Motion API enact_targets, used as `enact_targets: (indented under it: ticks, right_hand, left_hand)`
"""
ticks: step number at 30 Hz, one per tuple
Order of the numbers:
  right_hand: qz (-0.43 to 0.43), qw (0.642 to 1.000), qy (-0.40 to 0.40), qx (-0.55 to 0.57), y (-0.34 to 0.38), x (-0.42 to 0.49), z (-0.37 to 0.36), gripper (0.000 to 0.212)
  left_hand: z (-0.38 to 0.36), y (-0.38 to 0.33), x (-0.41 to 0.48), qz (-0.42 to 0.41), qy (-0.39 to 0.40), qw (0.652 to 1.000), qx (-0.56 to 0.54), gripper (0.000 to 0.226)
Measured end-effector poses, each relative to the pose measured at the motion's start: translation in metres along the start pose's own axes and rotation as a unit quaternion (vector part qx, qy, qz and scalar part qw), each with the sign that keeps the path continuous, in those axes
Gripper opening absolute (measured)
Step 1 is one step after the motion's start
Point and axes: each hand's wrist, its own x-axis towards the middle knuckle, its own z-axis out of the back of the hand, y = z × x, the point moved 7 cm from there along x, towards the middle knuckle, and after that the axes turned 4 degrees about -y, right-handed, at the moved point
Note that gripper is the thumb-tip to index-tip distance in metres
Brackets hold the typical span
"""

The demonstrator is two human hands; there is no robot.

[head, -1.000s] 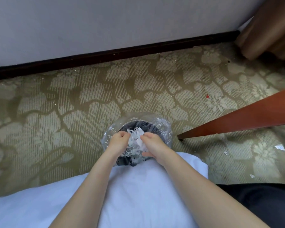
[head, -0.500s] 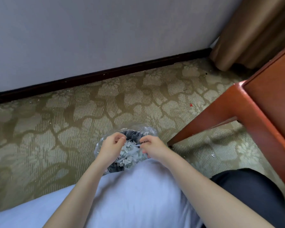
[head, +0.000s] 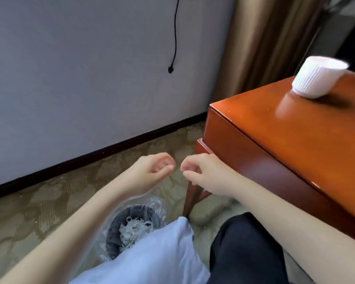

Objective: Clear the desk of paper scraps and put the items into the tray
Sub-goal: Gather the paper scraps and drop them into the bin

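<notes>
1. Dark round bin lined with clear plastic [head: 116, 228]: contains the shredded white paper scraps [head: 134, 227], put there as waste.
2. Above it, left hand [head: 152, 171] and right hand [head: 201, 173]: each grip loosely curled, empty.
3. Reddish wooden worktop [head: 295, 136]: white ribbed cup [head: 316, 80] presumably awaits the tray.

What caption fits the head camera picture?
Left hand and right hand hover empty near the bin of paper scraps, beside the desk.
</notes>
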Motion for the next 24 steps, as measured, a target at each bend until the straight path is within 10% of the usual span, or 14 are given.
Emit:
enact_targets:
  ticks: [9,24]
  right_hand:
    - [0.015,0.987,-0.136,-0.078,-0.006,-0.120,0.155,0.008]
    - [-0.205,0.931,-0.276,-0.120,-0.110,-0.382,0.241,0.010]
  left_hand:
    - [0.017,-0.183,0.003,-0.205,0.018,0.975,0.084,0.018]
    - [-0.152,-0.408,-0.037,-0.425,0.166,0.887,0.075,0.015]
